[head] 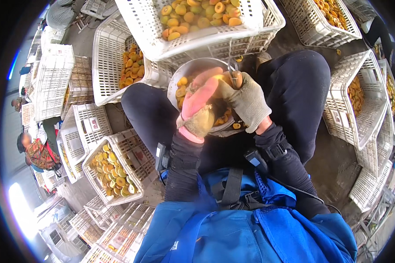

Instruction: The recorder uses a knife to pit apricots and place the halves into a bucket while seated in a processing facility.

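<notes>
My left hand (199, 107), in a pink and tan glove, is held over a round white basin (177, 74) between my knees; its fingers reach toward a yellow-orange fruit, partly hidden at the fingertips. My right hand (245, 97), in a grey knit glove, grips a small metal tool with an orange-brown handle (237, 80) beside that fruit. Cut apricots (181, 91) lie in the basin under the hands. Beyond the basin, a white plastic crate (197, 41) holds more apricots (202, 14), some of them halved.
White crates with cut fruit stand to the left (110, 39), lower left (141, 194), right (365, 131) and upper right (302, 29). Stacked crates (54, 82) stand farther left. A person (41, 153) is at the far left. Fruit pieces lie on the floor near the basin.
</notes>
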Demonstrator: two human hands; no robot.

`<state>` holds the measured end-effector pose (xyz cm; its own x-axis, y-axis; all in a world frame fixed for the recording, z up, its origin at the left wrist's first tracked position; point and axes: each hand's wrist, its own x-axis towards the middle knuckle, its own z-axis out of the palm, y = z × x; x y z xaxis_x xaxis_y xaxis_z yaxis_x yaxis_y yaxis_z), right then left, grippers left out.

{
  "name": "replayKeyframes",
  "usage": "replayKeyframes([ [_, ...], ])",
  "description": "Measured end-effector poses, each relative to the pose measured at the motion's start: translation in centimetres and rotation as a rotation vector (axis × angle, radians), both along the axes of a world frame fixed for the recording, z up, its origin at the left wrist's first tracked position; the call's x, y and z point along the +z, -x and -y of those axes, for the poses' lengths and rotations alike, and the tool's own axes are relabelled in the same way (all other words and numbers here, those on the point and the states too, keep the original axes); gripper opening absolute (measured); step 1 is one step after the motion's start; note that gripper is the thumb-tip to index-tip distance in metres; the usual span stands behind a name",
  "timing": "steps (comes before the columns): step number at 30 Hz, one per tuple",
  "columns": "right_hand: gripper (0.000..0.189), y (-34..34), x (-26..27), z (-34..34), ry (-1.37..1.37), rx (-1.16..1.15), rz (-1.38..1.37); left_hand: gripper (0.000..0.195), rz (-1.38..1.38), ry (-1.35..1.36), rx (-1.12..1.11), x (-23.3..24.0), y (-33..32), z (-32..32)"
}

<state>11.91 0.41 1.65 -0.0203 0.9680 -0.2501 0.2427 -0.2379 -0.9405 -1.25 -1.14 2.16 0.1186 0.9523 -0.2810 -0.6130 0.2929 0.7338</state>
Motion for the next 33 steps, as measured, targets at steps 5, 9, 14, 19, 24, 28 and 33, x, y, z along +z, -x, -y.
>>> replayKeyframes([
  [5,0.034,0.0,-1.0,-0.1,-0.049,-0.009,0.151,0.039,-0.236,-0.148,-0.13,0.1,1.7,-0.3],
  [9,0.03,0.7,1.3,-0.1,0.256,-0.136,-0.214,0.04,0.037,-0.026,-0.023,0.0,2.1,-0.3],
  [14,0.027,0.5,0.1,1.8,-0.088,0.242,0.307,0.029,0.212,0.096,0.182,0.2,0.3,-0.6],
  [19,0.026,0.9,0.0,1.8,0.067,0.313,0.28,0.027,0.068,0.143,0.204,-0.6,-0.3,-0.8],
  [24,0.026,1.2,-0.1,1.9,-0.014,0.264,0.297,0.028,-0.06,0.087,0.241,-0.5,-1.2,-0.7],
  [28,0.026,0.4,-0.3,0.8,0.038,0.408,0.216,0.03,-0.334,-0.031,0.107,-2.2,-0.6,-1.1],
  [33,0.026,1.1,-2.8,2.3,-0.205,0.195,-0.052,0.034,0.014,0.191,0.168,-1.4,-1.7,-1.6],
])
